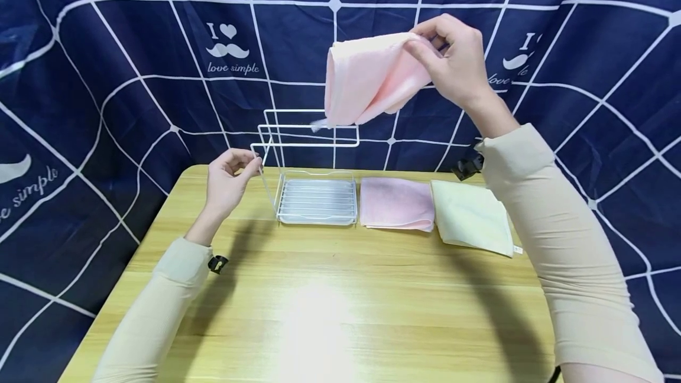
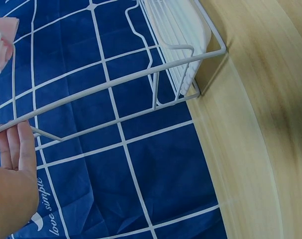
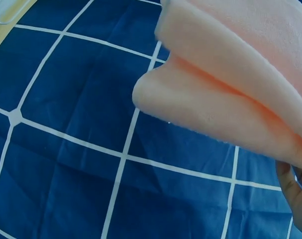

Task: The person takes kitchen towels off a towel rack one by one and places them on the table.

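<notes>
My right hand (image 1: 452, 64) pinches one end of a folded light-pink towel (image 1: 362, 78), held up in the air. The towel's free end hangs at the top bars of a white wire rack (image 1: 308, 145) in the head view. In the right wrist view the folds of the pink towel (image 3: 215, 99) spread above the fingers. My left hand (image 1: 230, 182) grips the rack's upper left upright with thumb and fingers. The left wrist view has the fingers against the white rack bar (image 2: 111, 79). Below the bars, the rack holds a white tray (image 1: 317, 217) under a wire grid.
To the right of the rack, a folded pink towel (image 1: 396, 204) lies on the wooden table (image 1: 255, 312). Beside it is a folded pale-yellow towel (image 1: 470, 214) with a small tag. A dark blue curtain (image 1: 298, 28) with white lines hangs behind the table.
</notes>
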Tool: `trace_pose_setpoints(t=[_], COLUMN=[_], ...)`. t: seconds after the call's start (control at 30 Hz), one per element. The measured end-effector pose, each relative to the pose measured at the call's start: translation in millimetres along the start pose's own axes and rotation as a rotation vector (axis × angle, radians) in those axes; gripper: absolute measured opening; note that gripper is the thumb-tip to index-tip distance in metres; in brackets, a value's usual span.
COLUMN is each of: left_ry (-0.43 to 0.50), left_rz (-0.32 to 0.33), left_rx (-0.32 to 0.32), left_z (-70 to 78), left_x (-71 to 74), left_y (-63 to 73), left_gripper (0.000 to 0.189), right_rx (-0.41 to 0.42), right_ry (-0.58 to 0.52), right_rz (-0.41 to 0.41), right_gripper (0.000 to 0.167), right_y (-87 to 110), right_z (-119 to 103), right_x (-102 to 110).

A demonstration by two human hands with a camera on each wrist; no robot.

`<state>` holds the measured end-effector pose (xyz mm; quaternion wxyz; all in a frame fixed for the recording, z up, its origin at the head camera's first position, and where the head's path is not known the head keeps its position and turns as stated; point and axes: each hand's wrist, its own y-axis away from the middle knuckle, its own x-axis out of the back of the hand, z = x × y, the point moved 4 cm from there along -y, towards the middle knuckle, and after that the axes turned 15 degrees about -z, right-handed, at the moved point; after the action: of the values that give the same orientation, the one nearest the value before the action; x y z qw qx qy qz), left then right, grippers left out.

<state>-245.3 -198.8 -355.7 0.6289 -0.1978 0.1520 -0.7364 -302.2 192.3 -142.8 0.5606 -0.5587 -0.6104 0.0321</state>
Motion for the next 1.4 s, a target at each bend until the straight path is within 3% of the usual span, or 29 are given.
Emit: trace_pose_setpoints(t=[0.43,1.1,1.4], left_ry=[-0.006,-0.013,-0.029], left_rz=[0.005,0.018,0.024], left_rx=[0.009,0.014,0.011], left_z=[2.5,-0.8,-0.3], left_x=[-2.2,-5.7,-6.5], left_y=[0.8,-4.3,-6.6], left_gripper=[0.014,0.015,0.017], right_rx=[-0.015,0.037,0.036], right_ry=[0.054,0.119,0.188], right_rz=[0.01,-0.039,-0.121], right_gripper=[0.018,0.016,0.016], right_y=[15.1,45.5,62.1], right_z=[9.7,20.5,28.4], right_x=[20.2,41.5,45.2])
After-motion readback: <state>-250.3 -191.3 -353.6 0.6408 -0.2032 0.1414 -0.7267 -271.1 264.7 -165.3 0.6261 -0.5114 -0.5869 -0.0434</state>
